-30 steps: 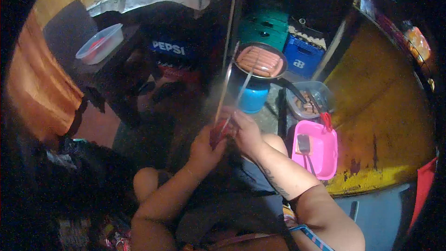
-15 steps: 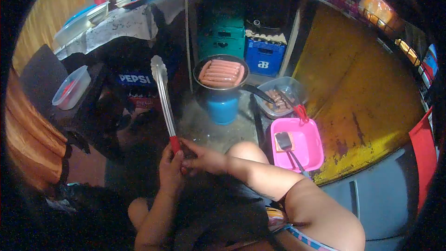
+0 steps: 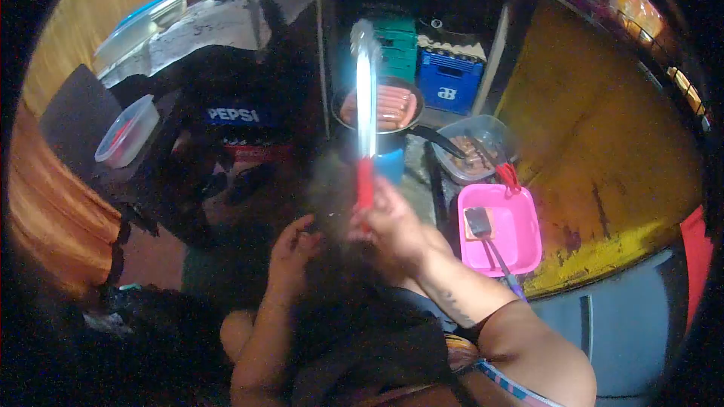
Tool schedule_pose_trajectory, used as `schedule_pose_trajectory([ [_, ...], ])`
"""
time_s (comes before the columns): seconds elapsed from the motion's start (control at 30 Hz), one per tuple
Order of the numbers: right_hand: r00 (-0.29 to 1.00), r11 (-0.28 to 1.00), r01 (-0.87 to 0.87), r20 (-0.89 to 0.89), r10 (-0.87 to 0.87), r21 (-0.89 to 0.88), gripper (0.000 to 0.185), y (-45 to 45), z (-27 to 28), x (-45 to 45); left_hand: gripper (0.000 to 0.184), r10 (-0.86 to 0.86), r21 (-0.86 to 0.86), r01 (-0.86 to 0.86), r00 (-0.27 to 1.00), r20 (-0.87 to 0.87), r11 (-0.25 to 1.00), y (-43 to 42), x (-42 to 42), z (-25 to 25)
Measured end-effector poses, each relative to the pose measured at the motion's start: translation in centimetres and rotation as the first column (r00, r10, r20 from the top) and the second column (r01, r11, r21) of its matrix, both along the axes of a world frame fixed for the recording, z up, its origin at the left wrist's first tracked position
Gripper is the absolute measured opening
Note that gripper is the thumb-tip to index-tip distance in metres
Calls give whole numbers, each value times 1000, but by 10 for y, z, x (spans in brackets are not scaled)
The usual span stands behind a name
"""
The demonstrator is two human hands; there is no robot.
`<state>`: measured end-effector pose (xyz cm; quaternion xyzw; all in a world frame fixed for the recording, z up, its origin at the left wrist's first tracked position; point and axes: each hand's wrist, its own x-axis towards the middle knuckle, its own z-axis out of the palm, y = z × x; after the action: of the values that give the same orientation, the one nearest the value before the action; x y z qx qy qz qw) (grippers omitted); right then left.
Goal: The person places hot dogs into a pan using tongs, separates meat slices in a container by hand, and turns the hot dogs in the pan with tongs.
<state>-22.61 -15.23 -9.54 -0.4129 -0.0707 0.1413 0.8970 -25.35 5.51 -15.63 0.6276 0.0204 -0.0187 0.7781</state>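
Observation:
My right hand (image 3: 396, 230) is wrapped around the red handle of metal tongs (image 3: 366, 98), held upright with the tips pointing away from me. My left hand (image 3: 294, 252) is apart from them at the left, fingers loosely curled and apart with nothing visible in them. Beyond the tongs, a black frying pan (image 3: 437, 138) holds several pink sausages (image 3: 396, 102); the tongs hide part of them. Under the pan is a blue round object (image 3: 390, 166), mostly covered.
Right of the pan, a clear plastic container (image 3: 451, 169) holds sausage pieces and a red-handled utensil. A pink basin (image 3: 520, 249) with a black spatula (image 3: 477, 220) sits nearer. Behind stands a blue crate (image 3: 450, 87). Another plastic container (image 3: 136, 136) is at left.
The tongs have passed from both hands into my right hand and moved right, now in front of the pan. My left hand has let go. The view has shifted slightly.

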Motion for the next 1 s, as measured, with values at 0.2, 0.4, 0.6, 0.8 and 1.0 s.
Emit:
schedule_pose_trajectory([
  [0.2, 839, 728, 539, 193, -509, -424, 49, -110, 51, 90, 26, 155, 449, -87, 981, -117, 889, 20, 3, 11],
  [0.4, 672, 266, 710, 516, -531, -652, 35, -258, 34, 282, 26, 167, 724, -3, 974, -155, 690, 45, 17, -53],
  [0.6, 548, -189, 692, 677, -491, -697, 26, -320, 32, 423, 33, 215, 773, -11, 963, -163, 635, 49, 28, -76],
  [0.8, 634, -264, 508, 563, -530, -820, 32, -320, 40, 482, 35, 266, 859, 130, 918, -292, 495, 56, 31, -108],
  [1.0, 776, -394, 354, 501, -383, -848, 42, -332, 46, 526, 34, 188, 865, 191, 933, -307, 464, 47, 22, -109],
])
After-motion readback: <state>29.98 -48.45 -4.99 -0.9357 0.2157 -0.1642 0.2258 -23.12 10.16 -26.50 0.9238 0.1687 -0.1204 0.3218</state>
